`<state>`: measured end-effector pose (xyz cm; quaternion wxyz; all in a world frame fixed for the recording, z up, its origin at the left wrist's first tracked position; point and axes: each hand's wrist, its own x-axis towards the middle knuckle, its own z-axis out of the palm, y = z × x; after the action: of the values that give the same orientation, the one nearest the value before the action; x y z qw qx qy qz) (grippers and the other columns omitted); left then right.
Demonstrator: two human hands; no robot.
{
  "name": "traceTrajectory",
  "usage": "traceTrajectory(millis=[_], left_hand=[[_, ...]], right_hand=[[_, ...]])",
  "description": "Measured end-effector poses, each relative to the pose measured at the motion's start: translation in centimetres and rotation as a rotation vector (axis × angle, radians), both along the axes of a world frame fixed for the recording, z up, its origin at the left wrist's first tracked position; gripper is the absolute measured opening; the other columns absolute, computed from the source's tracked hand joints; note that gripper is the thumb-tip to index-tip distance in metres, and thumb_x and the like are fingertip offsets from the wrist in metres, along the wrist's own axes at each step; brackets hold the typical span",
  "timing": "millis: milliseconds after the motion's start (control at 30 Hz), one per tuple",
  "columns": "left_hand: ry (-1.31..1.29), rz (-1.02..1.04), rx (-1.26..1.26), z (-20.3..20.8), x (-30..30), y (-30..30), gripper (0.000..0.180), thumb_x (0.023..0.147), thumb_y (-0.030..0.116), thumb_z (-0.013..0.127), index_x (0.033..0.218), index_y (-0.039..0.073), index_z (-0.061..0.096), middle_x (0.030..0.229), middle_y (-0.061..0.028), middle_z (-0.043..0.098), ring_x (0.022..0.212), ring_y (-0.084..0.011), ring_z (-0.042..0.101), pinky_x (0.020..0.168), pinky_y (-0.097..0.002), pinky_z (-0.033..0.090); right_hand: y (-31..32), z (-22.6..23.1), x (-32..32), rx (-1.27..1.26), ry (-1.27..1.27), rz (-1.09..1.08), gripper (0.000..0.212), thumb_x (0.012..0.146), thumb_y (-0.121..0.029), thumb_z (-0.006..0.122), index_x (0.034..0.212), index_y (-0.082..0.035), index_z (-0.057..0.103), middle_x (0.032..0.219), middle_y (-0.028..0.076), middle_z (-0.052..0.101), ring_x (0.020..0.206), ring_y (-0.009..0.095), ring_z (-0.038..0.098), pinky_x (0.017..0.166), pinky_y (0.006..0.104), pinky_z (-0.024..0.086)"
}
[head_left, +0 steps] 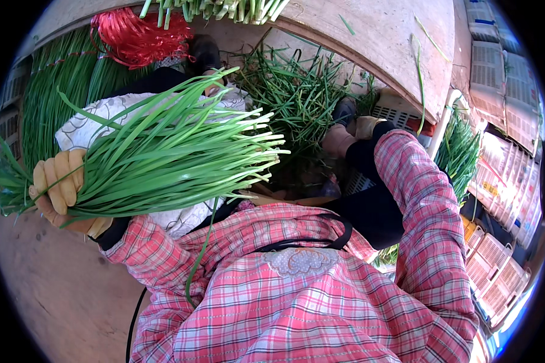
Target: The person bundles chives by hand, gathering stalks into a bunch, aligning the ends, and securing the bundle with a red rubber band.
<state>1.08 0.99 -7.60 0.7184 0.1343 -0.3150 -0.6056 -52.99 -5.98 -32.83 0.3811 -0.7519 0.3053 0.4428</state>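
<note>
A thick bunch of green garlic chives lies across my left side, its pale cut ends pointing right. My left hand, in a tan glove, is wrapped round the leafy end of the bunch. The leaf tips stick out to the left behind the fist. My right arm reaches forward past my knee. My right hand, in a similar glove, is down beside my foot and a light-coloured crate. Only a small part of it shows; its fingers are hidden.
Loose chives are heaped on the ground between my feet. Red plastic ties hang at the wooden table edge, near more cut stems. Tied bundles stand at far left. Stacked crates line the right.
</note>
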Motion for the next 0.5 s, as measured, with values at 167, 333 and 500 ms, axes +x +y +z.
traceTrajectory(millis=[167, 333, 500], left_hand=[[0.003, 0.025, 0.025, 0.3, 0.1, 0.7, 0.019, 0.092, 0.021, 0.043, 0.073, 0.016, 0.043, 0.055, 0.0080, 0.042, 0.060, -0.0071, 0.038, 0.066, -0.0234, 0.036], [0.031, 0.063, -0.002, 0.2, -0.3, 0.4, 0.020, 0.092, 0.021, 0.045, 0.073, 0.016, 0.042, 0.055, 0.0083, 0.042, 0.060, -0.0066, 0.038, 0.065, -0.0226, 0.035], [0.012, 0.064, 0.001, 0.4, -0.3, 0.5, 0.020, 0.092, 0.020, 0.046, 0.073, 0.016, 0.041, 0.056, 0.0077, 0.041, 0.059, -0.0065, 0.037, 0.063, -0.0224, 0.033]], right_hand=[[-1.3, 0.1, -1.2, 0.004, 0.006, -0.004, 0.024, 0.077, -0.028, 0.060, 0.081, -0.006, 0.068, 0.086, 0.013, 0.065, 0.080, 0.027, 0.063, 0.069, 0.0397, 0.048], [-1.4, 0.0, -1.4, 0.003, 0.006, -0.010, 0.023, 0.077, -0.028, 0.061, 0.079, -0.006, 0.068, 0.083, 0.012, 0.066, 0.078, 0.026, 0.063, 0.067, 0.0398, 0.048], [-1.1, 0.0, -0.8, 0.004, -0.013, 0.032, 0.022, 0.077, -0.027, 0.062, 0.077, -0.007, 0.068, 0.081, 0.011, 0.066, 0.076, 0.026, 0.063, 0.064, 0.0400, 0.048]])
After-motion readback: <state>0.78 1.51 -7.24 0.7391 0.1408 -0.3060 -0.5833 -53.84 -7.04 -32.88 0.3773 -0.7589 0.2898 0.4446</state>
